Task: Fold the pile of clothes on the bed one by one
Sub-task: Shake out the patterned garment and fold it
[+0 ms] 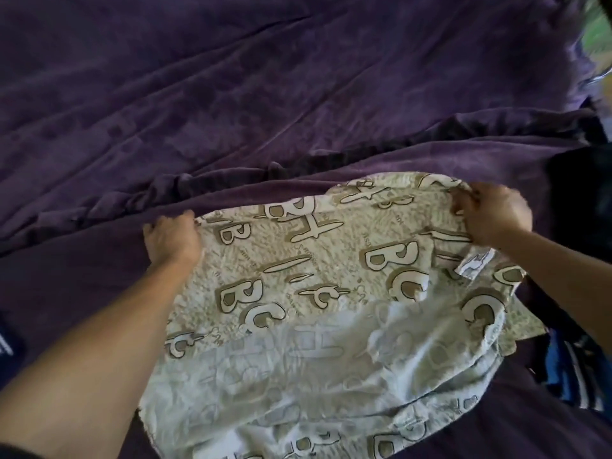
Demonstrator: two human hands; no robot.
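Note:
A cream garment [318, 293] printed with large tan and white letters lies spread on the purple bed cover [265, 94]. My left hand [172, 238] grips its far left corner. At the far right corner, my right hand [493, 213] pinches the bunched edge. The near part of the garment shows its paler inside and hangs toward me. A white label [473, 265] shows near the right edge.
Dark clothes [583, 200] lie at the right edge of the bed, and a blue and white striped piece [569, 369] sits below them. The purple cover is wrinkled, with a deep fold [231, 183] running across just beyond the garment.

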